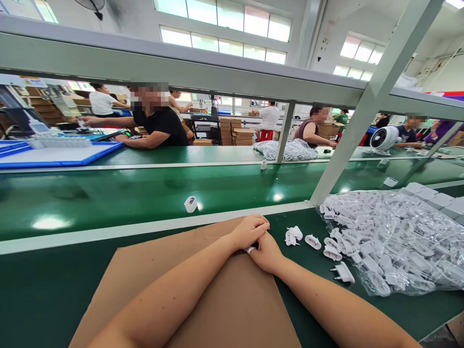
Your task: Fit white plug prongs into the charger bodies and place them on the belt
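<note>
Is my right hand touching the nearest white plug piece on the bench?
Apart. The head view shows a strip of dark green bench top between the right hand and the nearest white plug piece.

2 bare hands point(267, 252), bare forearms point(181, 285) w/ sm. moles point(163, 307).

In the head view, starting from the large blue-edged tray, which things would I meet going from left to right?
Large blue-edged tray → white casing on the green belt → the person's joined hands → two white pieces lying together → single oval white piece → clear plastic bag of white pieces.
</note>
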The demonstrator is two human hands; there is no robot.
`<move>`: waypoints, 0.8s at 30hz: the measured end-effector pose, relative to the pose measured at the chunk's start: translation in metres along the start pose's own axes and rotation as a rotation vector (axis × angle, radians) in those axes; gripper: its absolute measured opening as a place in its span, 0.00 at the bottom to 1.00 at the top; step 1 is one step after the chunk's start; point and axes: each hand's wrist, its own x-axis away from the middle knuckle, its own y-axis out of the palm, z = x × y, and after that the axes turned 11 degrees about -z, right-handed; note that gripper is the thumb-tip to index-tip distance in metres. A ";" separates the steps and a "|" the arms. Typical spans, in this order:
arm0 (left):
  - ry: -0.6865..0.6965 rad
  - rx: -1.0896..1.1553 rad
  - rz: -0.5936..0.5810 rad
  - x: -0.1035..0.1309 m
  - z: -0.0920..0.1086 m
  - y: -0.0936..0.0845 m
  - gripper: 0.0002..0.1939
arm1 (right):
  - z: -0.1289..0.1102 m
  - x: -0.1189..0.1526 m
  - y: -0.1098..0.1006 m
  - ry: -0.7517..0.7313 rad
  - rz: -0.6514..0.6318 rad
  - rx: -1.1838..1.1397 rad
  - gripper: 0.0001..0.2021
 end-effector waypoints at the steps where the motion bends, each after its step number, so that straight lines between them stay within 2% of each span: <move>1: 0.000 0.002 0.000 0.000 0.000 0.000 0.20 | 0.000 0.000 0.000 0.000 0.002 0.000 0.16; 12: 0.013 0.005 -0.008 0.002 0.002 0.000 0.20 | -0.004 0.001 0.001 -0.028 0.016 0.003 0.19; 16: -0.022 0.041 0.017 0.006 -0.005 0.004 0.23 | -0.007 0.003 0.003 -0.059 0.001 0.059 0.23; 20: -0.074 0.119 -0.006 0.005 -0.015 0.003 0.25 | -0.002 0.000 0.005 -0.006 -0.033 0.152 0.16; 24: -0.185 0.308 -0.040 0.002 -0.018 -0.001 0.27 | 0.006 -0.001 0.005 -0.092 -0.030 0.187 0.08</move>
